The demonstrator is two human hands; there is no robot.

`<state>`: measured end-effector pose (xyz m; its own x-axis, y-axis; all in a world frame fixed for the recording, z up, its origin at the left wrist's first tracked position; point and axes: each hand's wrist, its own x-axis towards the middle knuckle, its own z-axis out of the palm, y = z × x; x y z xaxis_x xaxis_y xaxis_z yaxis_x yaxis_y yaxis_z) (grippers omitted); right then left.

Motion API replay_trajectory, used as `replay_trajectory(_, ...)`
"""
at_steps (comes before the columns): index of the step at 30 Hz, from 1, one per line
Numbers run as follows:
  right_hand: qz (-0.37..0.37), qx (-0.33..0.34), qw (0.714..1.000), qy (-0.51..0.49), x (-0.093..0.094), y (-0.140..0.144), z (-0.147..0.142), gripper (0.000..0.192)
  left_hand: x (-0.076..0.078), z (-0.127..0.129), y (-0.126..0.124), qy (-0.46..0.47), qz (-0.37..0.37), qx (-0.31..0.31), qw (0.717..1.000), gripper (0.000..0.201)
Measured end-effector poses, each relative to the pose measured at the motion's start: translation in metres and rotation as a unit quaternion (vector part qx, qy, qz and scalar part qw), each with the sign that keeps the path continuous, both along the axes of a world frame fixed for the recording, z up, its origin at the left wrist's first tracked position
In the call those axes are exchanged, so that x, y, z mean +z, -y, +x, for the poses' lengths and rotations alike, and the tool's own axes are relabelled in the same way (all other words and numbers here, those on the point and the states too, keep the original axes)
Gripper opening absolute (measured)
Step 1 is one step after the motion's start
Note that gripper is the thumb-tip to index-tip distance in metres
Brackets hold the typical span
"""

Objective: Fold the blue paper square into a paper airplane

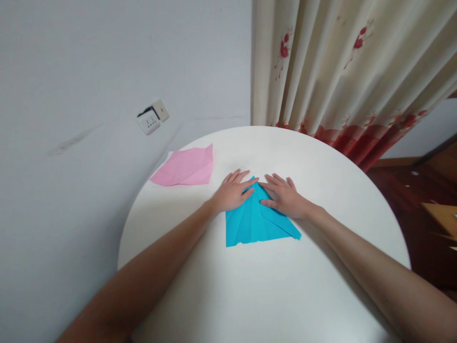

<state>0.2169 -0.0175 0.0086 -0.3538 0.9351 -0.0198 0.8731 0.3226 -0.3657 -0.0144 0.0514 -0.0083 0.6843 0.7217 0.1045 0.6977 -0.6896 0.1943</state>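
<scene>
A sheet of blue paper [255,221] is being folded on the round white table [321,181], near its middle. The sheet has been brought to a pointed, triangular shape, with the tip at the far end and creases running down from it. The left hand [232,192] is laid flat on the left flap, fingers spread wide and holding nothing; the right hand [285,196] is pressed flat on the right flap in the same way, open and gripping nothing. The step in hand is judged to be the flattening of the two slanted folds toward the centre line. For the next move, firm, even pressure along each crease would be called for, so that the edges stay matched. The paper looks thin, matte and crisp. A creased pink sheet [185,167] is lying flat toward the left edge of the table, well apart from the hands.
</scene>
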Motion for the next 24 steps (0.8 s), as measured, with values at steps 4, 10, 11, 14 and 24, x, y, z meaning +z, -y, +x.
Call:
replay_trajectory(4, -0.003, 0.0, 1.0, 0.0, 0.0012, 0.0003, -0.0001, 0.073, 0.0001, -0.0003, -0.0006, -0.001, 0.001, 0.0, 1.0, 0.05)
replay_trajectory(10, -0.001, -0.003, 1.0, 0.002, 0.0009, -0.0002, -0.0011, 0.072, -0.0002, -0.0004, -0.0001, 0.002, 0.006, -0.002, 1.0, 0.05)
replay_trajectory(11, -0.001, -0.002, 1.0, 0.003, 0.0004, -0.0005, -0.0009, 0.072, -0.0003, -0.0003, 0.0001, 0.002, 0.007, -0.002, 1.0, 0.05)
replay_trajectory(14, -0.005, -0.001, 1.0, 0.0, -0.0008, -0.0014, 0.0007, 0.074, -0.0005, -0.0004, 0.0001, 0.003, 0.006, -0.001, 1.0, 0.05)
replay_trajectory(24, -0.061, 0.031, 0.997, -0.027, 0.0076, 0.0045, 0.0042, 0.106, -0.0006, 0.0001, -0.0001, 0.005, 0.004, 0.0, 1.0, 0.05)
